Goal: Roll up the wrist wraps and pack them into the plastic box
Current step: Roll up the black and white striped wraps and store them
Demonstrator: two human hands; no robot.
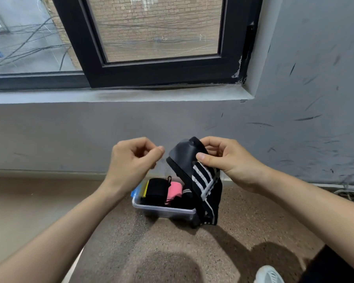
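Black striped wrist wrap point(202, 180) — one, pinched in my right grip point(227, 158); left grip point(134, 158) curled, empty; one pink roll point(174, 190), one black roll point(156, 189) in plastic box point(164, 211) at six o'clock.

Soft daylight from the window point(161, 29) above you lights the scene evenly. Your shadows fall dark on the speckled floor point(119, 237), and the wide lens bows straight lines near the edges.

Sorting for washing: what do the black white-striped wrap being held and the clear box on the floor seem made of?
Black white-striped wrap: likely woven elastic fabric, matte; it drapes limply. Clear rectangular box: probably smooth translucent plastic; dark rolls show through its wall.
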